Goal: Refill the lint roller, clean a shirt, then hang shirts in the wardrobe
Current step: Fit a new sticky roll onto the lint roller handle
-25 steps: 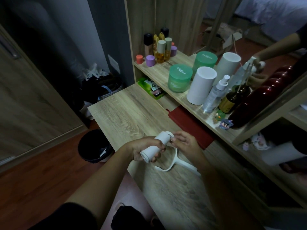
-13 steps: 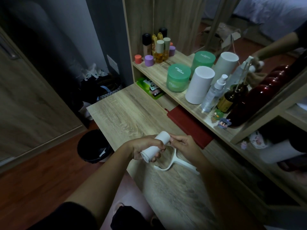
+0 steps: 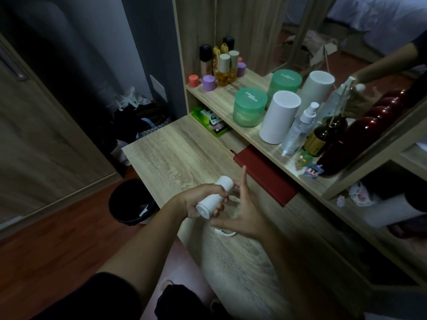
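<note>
Dim room, reddish wood floor [image 3: 57, 239], dark grey wall [image 3: 143, 42] with a white wall plate [image 3: 158, 87]. Light wood-grain desk [image 3: 171, 155] with raised shelf [image 3: 221, 100], mirror [image 3: 346, 24] behind it. Wooden door [image 3: 46, 135] at left, black bin [image 3: 129, 202] on floor beside desk.

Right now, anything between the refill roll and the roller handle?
Yes: the open right hand sits between the refill roll, gripped by the left hand, and the white handle, covering most of it.
</note>
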